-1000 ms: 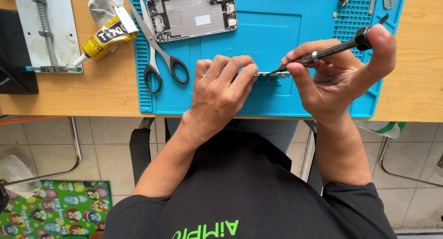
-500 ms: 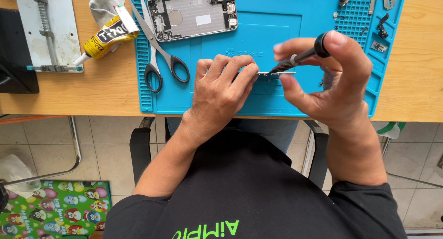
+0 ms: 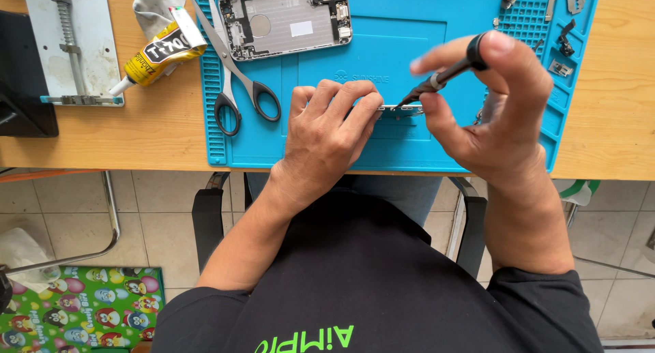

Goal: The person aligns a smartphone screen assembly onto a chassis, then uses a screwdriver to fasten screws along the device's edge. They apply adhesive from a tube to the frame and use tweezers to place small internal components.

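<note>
My left hand (image 3: pixel 327 131) presses down on a small metal part (image 3: pixel 402 109) lying on the blue work mat (image 3: pixel 341 53), fingers curled over it. A thin black screwdriver (image 3: pixel 447 70) is gripped in my right hand (image 3: pixel 495 114), its tip touching the exposed end of that metal part. The screwdriver's cap rests against my index finger. An opened grey phone housing (image 3: pixel 286 19) lies at the far side of the mat.
Black-handled scissors (image 3: pixel 235 80) lie on the mat's left part. A yellow glue tube (image 3: pixel 160 53) and a white cloth (image 3: pixel 153 5) sit on the wooden table (image 3: pixel 614 121). A metal holder plate (image 3: pixel 71 42) is at far left. Small parts (image 3: pixel 563 49) rest in the mat's right compartments.
My right hand has shifted left and tilted the screwdriver more upright over the metal part. My left hand has stayed in place.
</note>
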